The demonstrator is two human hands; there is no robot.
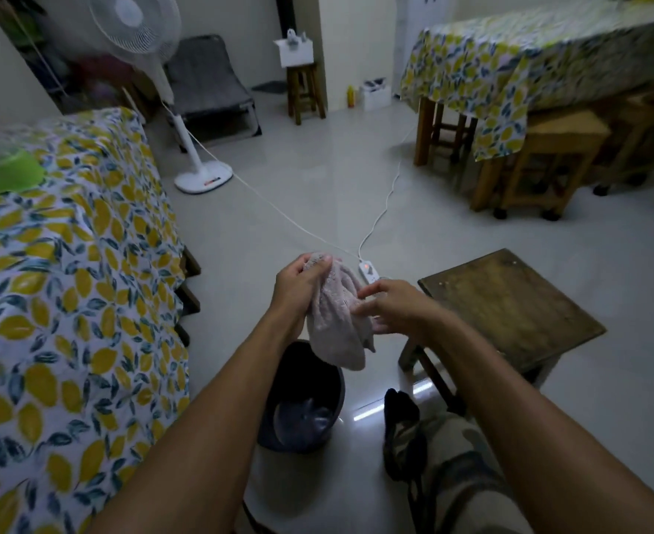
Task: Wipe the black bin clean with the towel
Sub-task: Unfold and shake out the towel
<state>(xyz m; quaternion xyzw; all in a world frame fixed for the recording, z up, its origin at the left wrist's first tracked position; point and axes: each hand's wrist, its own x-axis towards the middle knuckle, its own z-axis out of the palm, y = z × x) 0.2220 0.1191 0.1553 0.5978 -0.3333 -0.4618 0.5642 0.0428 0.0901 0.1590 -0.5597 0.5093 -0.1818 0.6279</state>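
A pale pink towel (337, 321) hangs bunched in the air above the floor. My left hand (298, 287) grips its top edge. My right hand (394, 308) touches the towel's right side with spread fingers, blurred by motion. The black bin (302, 383) stands upright on the floor directly below the towel, between my forearms; its inside is dark and shiny. The towel's lower end hangs just over the bin's far rim and is apart from it.
A low wooden stool (510, 306) stands right of the bin. A leaf-patterned covered table (67, 283) fills the left. A white power strip (368, 271) and cables lie on the tiled floor ahead. A standing fan (198, 175) is farther back. My camouflage-trousered knee (452, 456) is at lower right.
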